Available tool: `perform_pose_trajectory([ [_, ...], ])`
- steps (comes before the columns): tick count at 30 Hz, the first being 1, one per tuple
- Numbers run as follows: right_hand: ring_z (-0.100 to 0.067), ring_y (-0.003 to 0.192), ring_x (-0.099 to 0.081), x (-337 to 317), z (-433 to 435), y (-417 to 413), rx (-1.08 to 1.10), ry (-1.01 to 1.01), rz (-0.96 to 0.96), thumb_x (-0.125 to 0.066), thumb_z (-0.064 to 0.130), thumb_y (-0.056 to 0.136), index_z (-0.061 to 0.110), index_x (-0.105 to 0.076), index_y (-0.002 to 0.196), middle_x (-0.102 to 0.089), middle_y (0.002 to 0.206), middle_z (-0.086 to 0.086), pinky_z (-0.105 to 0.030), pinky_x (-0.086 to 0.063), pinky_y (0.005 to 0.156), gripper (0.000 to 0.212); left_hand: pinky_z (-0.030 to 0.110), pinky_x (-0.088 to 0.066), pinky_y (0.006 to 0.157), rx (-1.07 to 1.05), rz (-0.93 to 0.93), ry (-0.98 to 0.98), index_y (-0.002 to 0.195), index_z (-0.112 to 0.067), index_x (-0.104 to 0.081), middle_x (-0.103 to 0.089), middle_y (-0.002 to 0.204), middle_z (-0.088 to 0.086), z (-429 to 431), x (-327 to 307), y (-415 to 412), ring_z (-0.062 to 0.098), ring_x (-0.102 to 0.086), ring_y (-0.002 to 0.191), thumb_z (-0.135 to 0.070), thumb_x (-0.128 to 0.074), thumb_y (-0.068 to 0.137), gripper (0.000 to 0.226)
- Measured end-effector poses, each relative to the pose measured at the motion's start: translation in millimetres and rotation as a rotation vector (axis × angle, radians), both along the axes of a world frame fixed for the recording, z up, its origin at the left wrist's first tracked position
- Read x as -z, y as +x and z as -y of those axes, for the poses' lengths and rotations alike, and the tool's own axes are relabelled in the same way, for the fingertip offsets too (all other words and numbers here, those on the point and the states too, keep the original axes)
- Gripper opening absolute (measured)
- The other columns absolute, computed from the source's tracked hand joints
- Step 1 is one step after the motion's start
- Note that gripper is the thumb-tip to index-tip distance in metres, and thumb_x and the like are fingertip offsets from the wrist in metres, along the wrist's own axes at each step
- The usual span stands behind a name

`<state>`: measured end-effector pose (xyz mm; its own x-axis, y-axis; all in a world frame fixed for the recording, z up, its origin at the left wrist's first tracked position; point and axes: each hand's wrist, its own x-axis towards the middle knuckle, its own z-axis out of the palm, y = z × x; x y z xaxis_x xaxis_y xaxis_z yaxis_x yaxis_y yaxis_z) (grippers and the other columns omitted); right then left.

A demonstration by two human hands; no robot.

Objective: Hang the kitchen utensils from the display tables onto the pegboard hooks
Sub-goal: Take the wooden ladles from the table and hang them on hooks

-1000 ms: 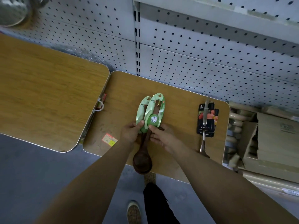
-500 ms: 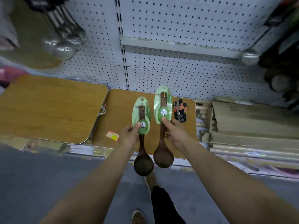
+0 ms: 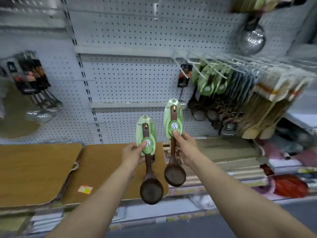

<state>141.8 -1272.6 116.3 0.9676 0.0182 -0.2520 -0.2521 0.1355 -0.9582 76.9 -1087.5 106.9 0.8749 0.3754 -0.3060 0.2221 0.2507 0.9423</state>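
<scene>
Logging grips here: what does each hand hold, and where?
Left hand grips the left spoon, right hand the right spoon; each by the middle of its handle, thumb in front.

You face a pale grey perforated metal pegboard wall (image 3: 130,79), split into panels by a dark slotted upright (image 3: 86,86) and crossed by an upper grey ledge (image 3: 123,49) and a lower grey ledge (image 3: 127,104). Against its foot stands a rounded-cornered wood-grain desk (image 3: 30,170) on your left and a second wood-grain desk (image 3: 106,165) just beside it, with a thin gap between them. A small orange-yellow sticker (image 3: 85,189) lies on the second one. Further right lie flat stacked cardboard boxes (image 3: 231,157), then blurred pink and red soft goods (image 3: 289,186). The dull grey floor (image 3: 171,231) runs below you. The light is soft, cool and even.
</scene>
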Motion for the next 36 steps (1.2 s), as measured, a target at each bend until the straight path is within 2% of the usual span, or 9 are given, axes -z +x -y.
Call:
perform_pose_trajectory([
  [2, -0.025, 0.086, -0.069, -13.0, 32.3, 5.6, 0.012, 0.024, 0.03, -0.075, 0.038, 0.089, 0.017, -0.069, 0.111, -0.076, 0.1, -0.008, -0.037, -0.056, 0.066, 0.031, 0.032, -0.062, 0.075, 0.001, 0.023, 0.001, 0.095, -0.008, -0.065, -0.075, 0.098, 0.008, 27.6, -13.2, 8.4, 0.025, -0.075, 0.088, -0.026, -0.072, 0.09, 0.02],
  [4, -0.022, 0.086, -0.068, -25.3, 66.8, 11.4, 0.012, 0.038, 0.068, -0.073, 0.034, 0.091, 0.017, -0.07, 0.109, -0.075, 0.1, -0.007, -0.033, -0.052, 0.068, 0.025, 0.038, -0.061, 0.082, -0.015, 0.039, 0.015, 0.093, -0.007, -0.066, -0.075, 0.098, 0.011, 57.9, -24.3, 18.6, 0.027, -0.075, 0.088, -0.027, -0.073, 0.089, 0.021],
  [7, -0.014, 0.072, -0.063, -39.8, 122.4, 20.7, 0.009, 0.033, 0.115, -0.072, 0.031, 0.092, 0.019, -0.069, 0.101, -0.071, 0.087, 0.0, -0.026, -0.044, 0.059, 0.016, 0.033, -0.062, 0.073, -0.008, 0.067, 0.039, 0.092, -0.005, -0.066, -0.075, 0.095, 0.013, 110.3, -41.0, 32.5, 0.027, -0.074, 0.086, -0.026, -0.073, 0.089, 0.023],
  [10, -0.012, 0.071, -0.06, -46.5, 175.3, 38.5, 0.028, 0.009, 0.147, -0.074, 0.033, 0.09, 0.019, -0.071, 0.104, -0.072, 0.084, 0.002, -0.025, -0.041, 0.057, 0.02, 0.024, -0.06, 0.06, 0.01, 0.115, 0.02, 0.091, -0.004, -0.065, -0.075, 0.096, 0.013, 161.4, -51.9, 45.2, 0.024, -0.074, 0.085, -0.024, -0.072, 0.09, 0.021],
  [13, -0.013, 0.064, -0.056, -52.3, 214.3, 60.1, 0.025, -0.024, 0.162, -0.076, 0.036, 0.089, 0.015, -0.07, 0.111, -0.069, 0.083, -0.001, -0.024, -0.042, 0.052, 0.031, 0.023, -0.059, 0.061, 0.011, 0.145, 0.016, 0.096, -0.005, -0.067, -0.075, 0.098, 0.012, 201.4, -57.5, 58.4, 0.023, -0.073, 0.091, -0.024, -0.071, 0.091, 0.021],
  [16, -0.019, 0.069, -0.056, -58.3, 241.6, 81.6, 0.031, -0.046, 0.141, -0.08, 0.041, 0.084, 0.012, -0.069, 0.105, -0.066, 0.083, -0.006, -0.031, -0.045, 0.058, 0.037, 0.023, -0.058, 0.061, -0.007, 0.158, -0.011, 0.102, -0.002, -0.066, -0.076, 0.1, 0.011, 229.5, -60.8, 69.2, 0.023, -0.073, 0.094, -0.025, -0.072, 0.09, 0.026],
  [24, -0.012, 0.045, -0.041, -81.7, 271.8, 133.0, 0.031, -0.079, 0.151, -0.081, 0.042, 0.082, 0.014, -0.067, 0.092, -0.053, 0.056, 0.002, -0.028, -0.041, 0.048, 0.033, 0.038, -0.059, 0.087, 0.003, 0.186, -0.002, 0.092, -0.009, -0.066, -0.078, 0.098, 0.008, 268.6, -73.3, 99.7, 0.022, -0.074, 0.094, -0.024, -0.072, 0.09, 0.016],
  [29, -0.012, 0.046, -0.042, -79.7, 267.5, 155.8, 0.061, -0.035, 0.152, -0.082, 0.039, 0.082, 0.014, -0.067, 0.091, -0.057, 0.056, 0.004, -0.03, -0.039, 0.049, 0.031, 0.037, -0.059, 0.084, 0.023, 0.217, 0.015, 0.09, -0.01, -0.063, -0.077, 0.098, 0.01, 268.5, -81.1, 122.8, 0.024, -0.075, 0.094, -0.023, -0.071, 0.091, 0.015],
  [36, -0.009, 0.047, -0.043, -52.8, 268.1, 173.1, 0.027, -0.033, 0.108, -0.081, 0.045, 0.081, 0.015, -0.068, 0.103, -0.06, 0.072, -0.003, -0.026, -0.038, 0.049, 0.04, 0.035, -0.059, 0.08, 0.067, 0.248, 0.004, 0.102, -0.005, -0.066, -0.078, 0.097, 0.01, 262.4, -87.5, 147.7, 0.024, -0.075, 0.093, -0.02, -0.07, 0.091, 0.02],
])
